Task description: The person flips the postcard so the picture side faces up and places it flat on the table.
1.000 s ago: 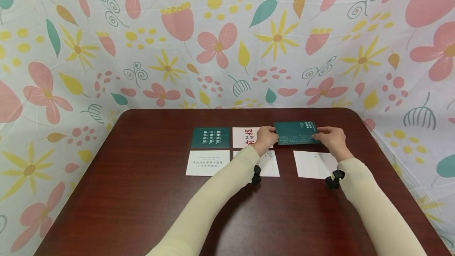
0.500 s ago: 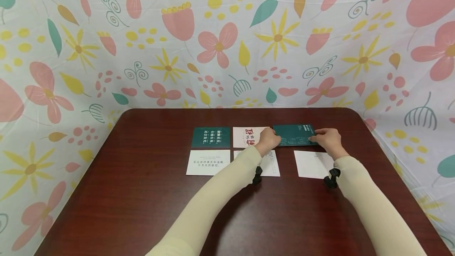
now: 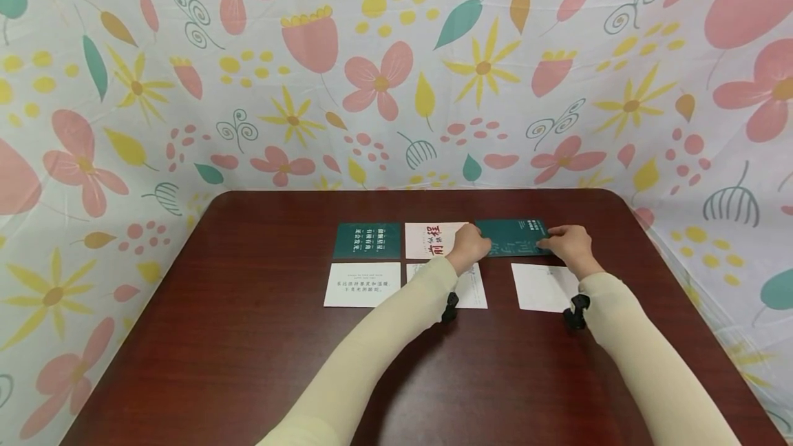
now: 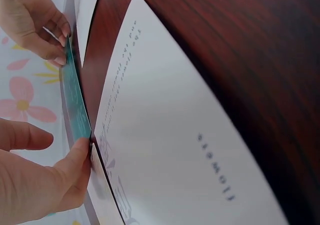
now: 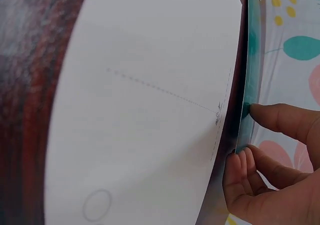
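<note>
A dark green card (image 3: 517,238) with pale characters lies low over the far right part of the table. At its left end my left hand (image 3: 469,248) has bent fingers; in the left wrist view fingertips meet the green card's (image 4: 75,100) near corner, while another finger stands off it. My right hand (image 3: 571,251) pinches the other end; in the right wrist view its thumb (image 5: 272,116) is on the card and the fingers are bent at the edge. Beside it, a white card with red characters (image 3: 424,240) is partly behind my left hand.
Nearer me, a white card with print (image 3: 476,288) is partly under my left sleeve, and a mostly blank white card (image 3: 540,288) lies by my right wrist. To the left are another green card (image 3: 367,240) and a white text card (image 3: 362,284). A floral curtain (image 3: 384,143) hangs behind the table.
The green card has come down from a slightly raised position to lie low at the row's right end. Both hands have shifted with it, my left slightly rightward and my right slightly leftward.
</note>
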`<state>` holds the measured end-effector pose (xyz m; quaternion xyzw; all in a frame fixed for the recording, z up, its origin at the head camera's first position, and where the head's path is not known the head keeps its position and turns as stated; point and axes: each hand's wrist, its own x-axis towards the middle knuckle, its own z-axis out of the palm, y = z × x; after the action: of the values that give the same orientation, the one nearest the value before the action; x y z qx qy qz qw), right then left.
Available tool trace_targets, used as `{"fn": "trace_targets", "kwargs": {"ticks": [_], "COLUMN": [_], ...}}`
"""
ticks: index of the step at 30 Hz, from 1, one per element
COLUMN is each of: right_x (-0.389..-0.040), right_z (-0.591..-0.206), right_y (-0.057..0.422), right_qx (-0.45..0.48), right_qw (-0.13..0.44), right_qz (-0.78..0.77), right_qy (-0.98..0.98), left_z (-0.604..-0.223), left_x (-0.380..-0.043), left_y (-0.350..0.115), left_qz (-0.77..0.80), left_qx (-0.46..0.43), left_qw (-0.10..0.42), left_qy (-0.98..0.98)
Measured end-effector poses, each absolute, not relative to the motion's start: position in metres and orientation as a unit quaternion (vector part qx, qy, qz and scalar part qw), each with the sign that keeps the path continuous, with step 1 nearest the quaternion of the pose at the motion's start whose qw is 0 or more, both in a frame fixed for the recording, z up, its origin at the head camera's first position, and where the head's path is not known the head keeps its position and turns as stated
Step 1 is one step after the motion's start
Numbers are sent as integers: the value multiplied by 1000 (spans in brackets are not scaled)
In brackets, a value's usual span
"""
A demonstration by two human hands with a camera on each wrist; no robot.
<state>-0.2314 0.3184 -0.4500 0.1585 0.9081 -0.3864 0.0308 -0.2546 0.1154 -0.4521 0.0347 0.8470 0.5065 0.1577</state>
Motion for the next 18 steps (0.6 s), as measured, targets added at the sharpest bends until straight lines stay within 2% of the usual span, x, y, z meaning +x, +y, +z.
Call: {"fn": "trace_targets", "kwargs": {"ticks": [3,13,18], "right_x": [-231,-217,-205], "right_z": [-450,-442,-437], "right_y": [319,332,342], "right_qx": [157,147,129], "right_qw": [32,23,33], "right_qz": [-383,-408,-414], "right_qy": [910,901,901], "left_z": [-453,-445,-438], "left_x": [-255,-240,-227], "left_y": [116,113,113], "left_qz": [501,537,570], "left_qx": [41,56,52], "left_qw": [161,125,136], "left_qy": [849,832,808]}}
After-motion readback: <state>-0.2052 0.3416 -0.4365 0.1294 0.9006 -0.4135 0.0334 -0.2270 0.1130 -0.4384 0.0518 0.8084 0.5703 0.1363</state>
